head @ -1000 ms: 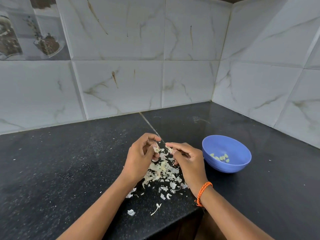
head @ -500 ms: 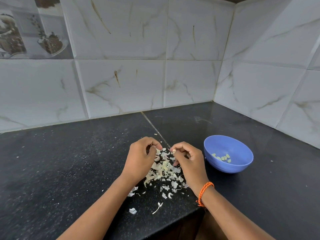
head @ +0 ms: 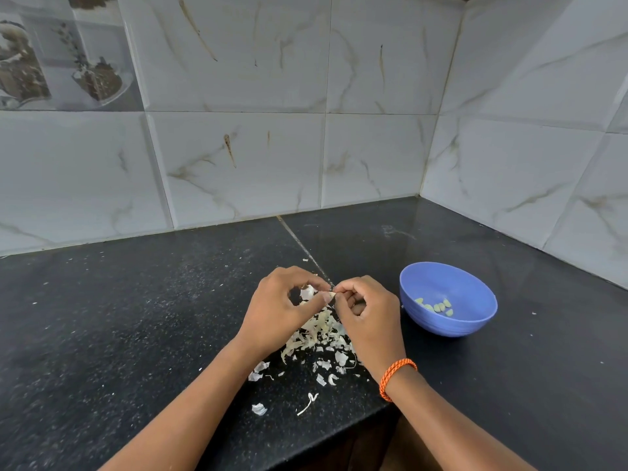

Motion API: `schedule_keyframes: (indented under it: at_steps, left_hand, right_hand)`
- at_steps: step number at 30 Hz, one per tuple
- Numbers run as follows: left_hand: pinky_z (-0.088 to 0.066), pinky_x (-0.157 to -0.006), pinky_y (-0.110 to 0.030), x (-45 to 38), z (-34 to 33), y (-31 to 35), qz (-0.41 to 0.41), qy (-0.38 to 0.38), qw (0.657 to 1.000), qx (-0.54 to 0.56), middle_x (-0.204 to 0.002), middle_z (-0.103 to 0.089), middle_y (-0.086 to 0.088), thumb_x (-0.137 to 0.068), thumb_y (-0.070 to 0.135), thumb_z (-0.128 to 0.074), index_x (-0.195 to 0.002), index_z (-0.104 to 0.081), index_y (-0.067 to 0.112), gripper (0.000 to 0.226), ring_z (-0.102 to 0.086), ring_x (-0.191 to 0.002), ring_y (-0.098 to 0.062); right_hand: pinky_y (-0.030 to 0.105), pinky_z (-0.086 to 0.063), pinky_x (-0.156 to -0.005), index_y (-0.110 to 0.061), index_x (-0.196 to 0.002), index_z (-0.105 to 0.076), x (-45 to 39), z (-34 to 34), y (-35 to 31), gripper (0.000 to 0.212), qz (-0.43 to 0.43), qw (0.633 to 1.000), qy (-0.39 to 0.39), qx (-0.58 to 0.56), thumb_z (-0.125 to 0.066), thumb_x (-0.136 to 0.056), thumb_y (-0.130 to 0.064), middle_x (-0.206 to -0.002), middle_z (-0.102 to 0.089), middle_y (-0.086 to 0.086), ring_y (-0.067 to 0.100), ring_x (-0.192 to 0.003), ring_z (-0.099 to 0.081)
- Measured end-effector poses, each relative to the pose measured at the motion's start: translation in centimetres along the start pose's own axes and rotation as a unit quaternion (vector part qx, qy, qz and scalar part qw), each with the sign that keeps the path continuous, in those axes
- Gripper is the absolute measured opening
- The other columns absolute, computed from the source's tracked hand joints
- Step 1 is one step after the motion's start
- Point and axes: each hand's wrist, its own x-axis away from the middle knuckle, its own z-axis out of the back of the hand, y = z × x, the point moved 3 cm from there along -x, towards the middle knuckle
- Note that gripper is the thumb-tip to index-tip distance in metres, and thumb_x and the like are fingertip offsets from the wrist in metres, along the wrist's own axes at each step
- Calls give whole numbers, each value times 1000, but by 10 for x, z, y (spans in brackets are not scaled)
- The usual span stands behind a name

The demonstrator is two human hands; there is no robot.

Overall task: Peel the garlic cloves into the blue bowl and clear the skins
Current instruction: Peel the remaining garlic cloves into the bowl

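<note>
Garlic clove sits pinched between my left hand and right hand, fingertips of both curled onto it, just above the skins piled on the black counter. Since half a second ago my hands have closed tighter together; pile and blue bowl unchanged. Count: one bowl, about six peeled cloves in it, one orange wristband.

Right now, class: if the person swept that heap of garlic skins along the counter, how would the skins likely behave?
The garlic skins look thin, curled and papery, so probably very light and floppy, crumpling rather than sliding as one. Stray flakes already lie apart on the black counter, so a sweep would likely scatter some. They seem unlikely to roll.
</note>
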Motion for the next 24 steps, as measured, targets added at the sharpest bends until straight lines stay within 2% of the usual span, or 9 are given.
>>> schedule_keyframes:
  at_steps: [2, 4, 7, 9, 15, 17, 20, 22, 24]
  left_hand:
    - [-45, -73, -20, 0, -1, -1, 12, 5, 1000, 0, -95, -76, 22, -91, 37, -86, -90, -81, 38, 6, -66, -88, -6]
    - [-48, -69, -23, -1, -3, -4, 23, 12, 1000, 2, -90, -77, 22, -92, 30, -86, -89, -81, 33, 6, -67, -78, -6]
    - [-58, -71, -37, -3, -3, -8, 34, 10, 999, 29, -89, -78, 18, -96, 24, -82, -91, -82, 29, 7, -70, -75, -12]
    - [-61, -78, -41, -3, -4, -11, 36, -6, 998, 55, -89, -79, 14, -98, 21, -79, -93, -81, 26, 7, -73, -79, -14]
    - [-55, -79, -26, -5, -7, -17, 45, -48, 985, 160, -90, -78, 2, -100, 15, -77, -96, -80, 15, 6, -70, -80, -11]
    - [-55, -79, -30, -5, -5, -19, 50, -39, 983, 173, -88, -77, 1, -100, 17, -78, -95, -80, 16, 6, -68, -79, -11]
    - [-59, -77, -40, -6, 1, -24, 53, 17, 996, 68, -86, -76, 9, -99, 23, -79, -89, -79, 30, 12, -70, -78, -12]
    - [-58, -75, -36, -6, 7, -25, 58, 38, 995, -74, -92, -74, 19, -98, 28, -77, -90, -77, 39, 14, -67, -82, -5]
    - [-57, -74, -33, -6, 12, -27, 71, 34, 983, -165, -99, -71, 27, -98, 24, -72, -93, -79, 44, 21, -63, -89, -1]
  right_hand:
    - [17, -52, -61, -17, -87, -76, 0, 0, 0, 13, 2, 1000, -2, 2, -77, -91, -5, -86, -68, -9, 13, -77, -66]
    - [17, -52, -61, -17, -87, -75, 0, 0, 1, 13, 0, 1000, -10, -14, -76, -92, -5, -85, -67, -9, 14, -77, -65]
    - [30, -59, -62, -17, -87, -74, 0, -1, 1, 14, -16, 998, -23, -58, -72, -93, -4, -85, -67, -11, 17, -77, -64]
    - [32, -58, -65, -18, -86, -74, -1, -1, 1, 15, -25, 997, -23, -74, -72, -93, -4, -85, -68, -10, 17, -78, -64]
    - [20, -52, -67, -17, -89, -76, -1, -1, 1, 17, -18, 997, -20, -76, -72, -94, -2, -86, -70, -7, 16, -79, -64]
    - [17, -50, -67, -18, -93, -79, -2, 0, 3, 16, -3, 998, -21, -55, -73, -95, -3, -88, -71, -8, 16, -81, -66]
    - [18, -53, -75, -20, -104, -82, -5, -1, 7, 22, 20, 998, -51, 8, -67, -101, -4, -95, -71, -11, 9, -93, -68]
    - [24, -54, -81, -24, -111, -81, -7, -3, 8, 29, 26, 992, -92, 82, -61, -105, -5, -99, -68, -13, 5, -100, -61]
    - [29, -51, -88, -25, -120, -79, -7, -6, 8, 25, 38, 971, -150, 183, -59, -107, -17, -108, -64, -12, 6, -107, -50]
